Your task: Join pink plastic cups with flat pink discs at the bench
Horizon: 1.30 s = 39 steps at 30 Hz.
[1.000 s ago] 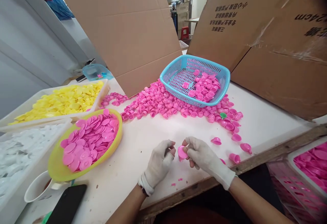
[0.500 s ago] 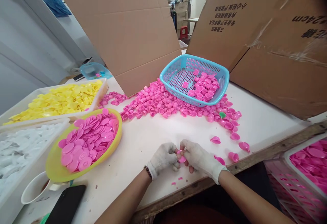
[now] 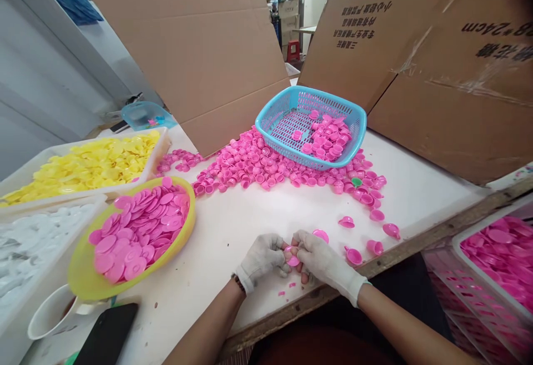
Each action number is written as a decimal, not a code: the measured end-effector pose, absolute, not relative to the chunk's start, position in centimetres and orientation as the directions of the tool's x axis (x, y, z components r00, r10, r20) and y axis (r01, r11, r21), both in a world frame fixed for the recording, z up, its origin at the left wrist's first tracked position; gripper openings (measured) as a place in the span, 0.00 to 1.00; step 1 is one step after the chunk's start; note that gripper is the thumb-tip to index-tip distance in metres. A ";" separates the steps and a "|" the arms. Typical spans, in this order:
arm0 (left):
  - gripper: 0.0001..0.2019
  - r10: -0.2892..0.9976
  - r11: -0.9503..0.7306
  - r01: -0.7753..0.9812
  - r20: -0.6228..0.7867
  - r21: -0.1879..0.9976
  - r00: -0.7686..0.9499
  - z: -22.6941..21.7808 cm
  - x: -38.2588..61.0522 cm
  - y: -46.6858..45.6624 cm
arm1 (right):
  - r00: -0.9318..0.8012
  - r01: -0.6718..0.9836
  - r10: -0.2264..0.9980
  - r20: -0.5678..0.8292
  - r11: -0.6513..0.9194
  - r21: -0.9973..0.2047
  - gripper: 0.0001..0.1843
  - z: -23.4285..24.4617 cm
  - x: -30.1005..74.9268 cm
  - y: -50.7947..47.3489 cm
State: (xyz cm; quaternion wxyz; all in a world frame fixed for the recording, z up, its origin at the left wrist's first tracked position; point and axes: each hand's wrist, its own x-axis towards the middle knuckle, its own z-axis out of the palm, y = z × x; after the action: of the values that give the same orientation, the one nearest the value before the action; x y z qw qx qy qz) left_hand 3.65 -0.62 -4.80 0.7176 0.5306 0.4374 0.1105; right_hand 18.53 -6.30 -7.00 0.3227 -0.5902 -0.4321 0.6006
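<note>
Both my hands wear white knit gloves and meet near the table's front edge. My left hand (image 3: 262,258) and my right hand (image 3: 318,259) are closed together on one small pink plastic piece (image 3: 291,258) pinched between the fingertips. A pink disc (image 3: 320,235) lies just beyond my right hand, with loose pink cups (image 3: 353,255) to its right. A large pile of pink cups (image 3: 266,168) spreads in front of a blue basket (image 3: 275,110) holding more of them. A yellow bowl (image 3: 189,226) of pink discs sits to the left.
White bins of yellow discs (image 3: 87,162) and white discs (image 3: 29,243) stand at the left. A cup (image 3: 50,312) and a black phone (image 3: 106,334) lie at the front left. Cardboard sheets (image 3: 200,48) wall the back. A crate of pink discs (image 3: 499,248) sits low right.
My hands came together on the pink piece and shifted slightly nearer the table's edge. The view moved a little, so everything sits lower and further left.
</note>
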 end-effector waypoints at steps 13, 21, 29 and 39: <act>0.16 0.657 0.309 0.428 -0.516 0.849 0.549 -4.2 3.6 -0.9 | 0.061 0.653 0.981 -0.185 -0.180 -0.736 0.08 -3.4 18.5 -6.9; 0.14 0.968 0.120 0.162 -0.152 0.979 0.199 -2.7 0.7 2.0 | -0.063 0.845 0.857 0.511 0.319 -0.430 0.34 2.6 16.5 -2.9; 0.19 0.993 0.107 0.016 -0.108 0.994 0.042 -3.1 -0.9 3.4 | -0.297 0.890 0.926 0.234 0.358 -0.284 0.41 -6.3 13.2 -0.8; 0.17 0.779 -0.378 0.449 0.016 0.810 0.627 -3.3 3.0 -0.9 | 0.035 0.759 0.943 0.330 0.190 -0.623 0.21 -3.3 22.1 -4.5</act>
State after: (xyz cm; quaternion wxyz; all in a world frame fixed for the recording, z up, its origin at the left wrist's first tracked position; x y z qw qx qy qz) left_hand 3.04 -0.89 -3.32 0.4070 0.8048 0.3814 0.2028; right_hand 22.12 -4.54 -3.31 0.3590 -0.6232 -0.6828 0.1287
